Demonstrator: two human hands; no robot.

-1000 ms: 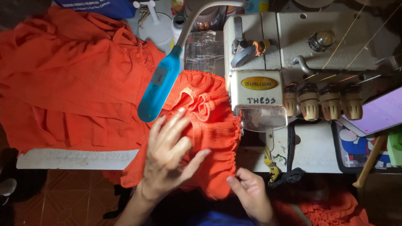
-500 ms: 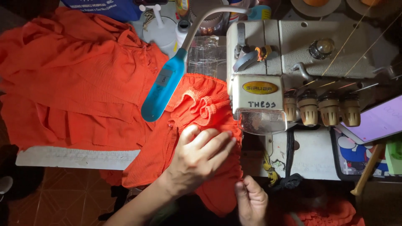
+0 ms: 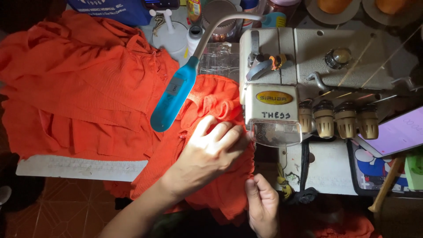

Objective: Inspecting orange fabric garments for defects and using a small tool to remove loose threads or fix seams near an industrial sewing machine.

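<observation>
both grips clasp one orange garment (image 3: 207,101): left hand (image 3: 211,152) pressing flat, right hand (image 3: 263,205) pinching its edge.

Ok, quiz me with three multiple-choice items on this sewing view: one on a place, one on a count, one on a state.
1. Where does the left hand rest?
A. on the orange fabric beside the sewing machine
B. on the ruler
C. on the floor

2. How many tension knobs line the machine's front?
A. two
B. four
C. six

3. What is the right hand doing?
A. lying open and flat
B. gripping the lamp
C. pinching the fabric's edge

Answers: 1 A, the palm lies on cloth by the presser area. 2 B, four knobs in a row. 3 C, thumb and fingers close on the hem.
</observation>
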